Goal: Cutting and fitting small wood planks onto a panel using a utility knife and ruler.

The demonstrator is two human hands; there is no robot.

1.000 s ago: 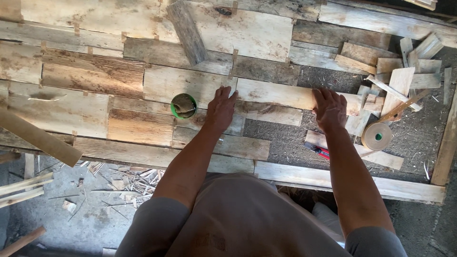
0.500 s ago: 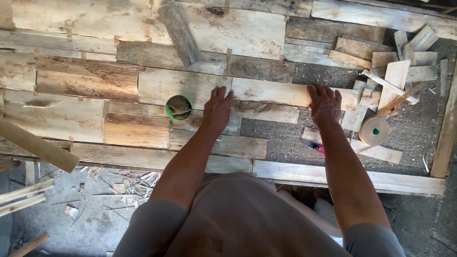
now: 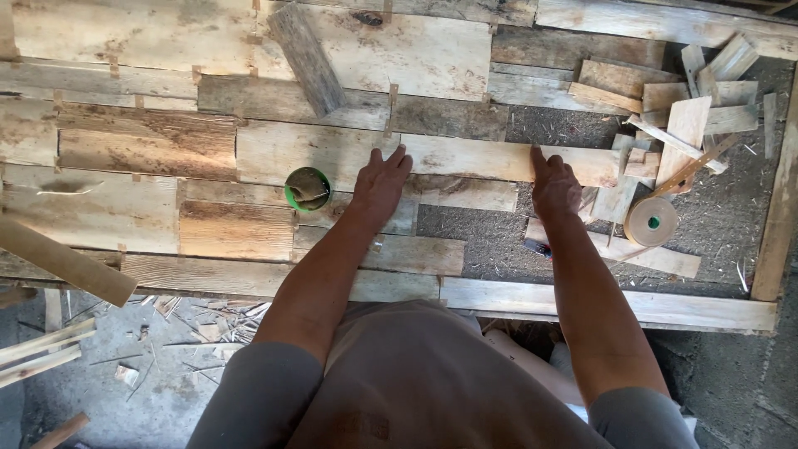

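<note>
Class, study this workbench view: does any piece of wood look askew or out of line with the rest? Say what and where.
Yes. The grey weathered board near the top lies diagonally across the planks, which otherwise run level. At right, the offcuts sit in a jumbled heap. Both hands, left hand and right hand, press flat on the pale plank.

A green cup (image 3: 307,189) is sitting just beside the left hand (image 3: 381,185), blocking passage leftward. Offcuts (image 3: 690,100) and a tape roll (image 3: 651,221) are crowding the space right of the right hand (image 3: 555,187). Between the hands, the pale plank (image 3: 474,158) is lying flat and unobstructed. A loose grey block (image 3: 307,58) is lying tilted farther up.
</note>
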